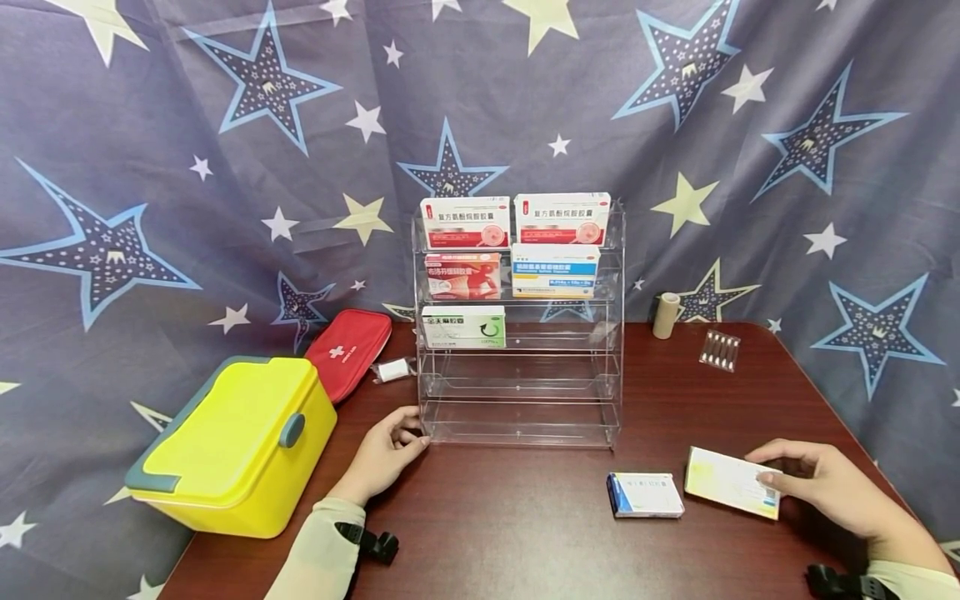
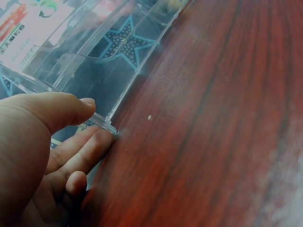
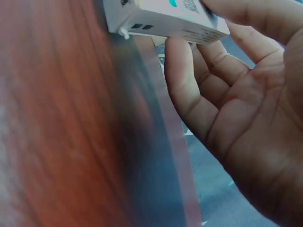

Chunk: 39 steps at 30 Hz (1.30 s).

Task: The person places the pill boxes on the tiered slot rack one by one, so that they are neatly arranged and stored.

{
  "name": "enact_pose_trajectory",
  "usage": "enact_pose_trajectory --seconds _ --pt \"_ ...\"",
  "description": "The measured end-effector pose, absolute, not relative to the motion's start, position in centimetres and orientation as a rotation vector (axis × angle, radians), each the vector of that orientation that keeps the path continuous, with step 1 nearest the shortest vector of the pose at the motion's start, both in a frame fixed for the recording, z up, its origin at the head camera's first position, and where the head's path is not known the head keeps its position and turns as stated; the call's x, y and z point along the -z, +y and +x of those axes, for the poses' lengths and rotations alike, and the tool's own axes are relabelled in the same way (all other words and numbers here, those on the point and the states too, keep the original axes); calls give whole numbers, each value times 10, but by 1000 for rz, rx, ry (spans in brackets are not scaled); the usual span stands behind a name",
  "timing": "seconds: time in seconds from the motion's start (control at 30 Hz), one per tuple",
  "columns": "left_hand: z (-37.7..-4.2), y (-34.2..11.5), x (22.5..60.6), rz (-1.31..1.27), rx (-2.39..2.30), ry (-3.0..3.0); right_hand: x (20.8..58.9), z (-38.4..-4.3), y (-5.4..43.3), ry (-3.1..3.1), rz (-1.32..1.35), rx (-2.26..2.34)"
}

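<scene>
A clear acrylic display rack (image 1: 517, 387) stands mid-table with medicine boxes on its upper tiers. My left hand (image 1: 386, 454) pinches its lower front left corner; in the left wrist view the thumb (image 2: 71, 108) lies on one side of the clear panel, the fingers on the other. To the right, my right hand (image 1: 828, 483) holds a white and yellow medicine box (image 1: 731, 483) by its right end, thumb on the front. In the right wrist view that box (image 3: 163, 19) is partly cut off at the top. Beside it a blue and white medicine box (image 1: 647, 495) lies on the table.
Red and white boxes (image 1: 467, 223) fill the top tier, a red box (image 1: 462, 277) and a blue-white one (image 1: 555, 272) the second, a green-white box (image 1: 463, 327) the third. A yellow case (image 1: 232, 450), red pouch (image 1: 348, 354), bandage roll (image 1: 666, 316) and ampoule pack (image 1: 720, 350) stand around.
</scene>
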<state>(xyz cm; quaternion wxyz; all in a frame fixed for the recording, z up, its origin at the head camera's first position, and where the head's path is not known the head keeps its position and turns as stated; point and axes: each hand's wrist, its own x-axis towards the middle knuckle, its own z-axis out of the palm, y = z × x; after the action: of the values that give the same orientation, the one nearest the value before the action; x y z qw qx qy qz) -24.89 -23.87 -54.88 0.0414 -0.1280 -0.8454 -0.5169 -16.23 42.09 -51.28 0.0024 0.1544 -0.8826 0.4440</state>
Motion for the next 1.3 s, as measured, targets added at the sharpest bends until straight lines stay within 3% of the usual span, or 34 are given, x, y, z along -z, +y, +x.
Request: enact_pose_trajectory --seconds 0.67,1.03,1.3 --pt "-247 -238 546 -391 1574 -2589 492 -164 417 -2648 300 -1416" --pt "-247 -237 547 -378 1564 -2593 405 -195 378 -2444 415 -1170" --pt "-225 -223 508 -383 1585 -2593 342 -235 315 -2269 554 -1149"
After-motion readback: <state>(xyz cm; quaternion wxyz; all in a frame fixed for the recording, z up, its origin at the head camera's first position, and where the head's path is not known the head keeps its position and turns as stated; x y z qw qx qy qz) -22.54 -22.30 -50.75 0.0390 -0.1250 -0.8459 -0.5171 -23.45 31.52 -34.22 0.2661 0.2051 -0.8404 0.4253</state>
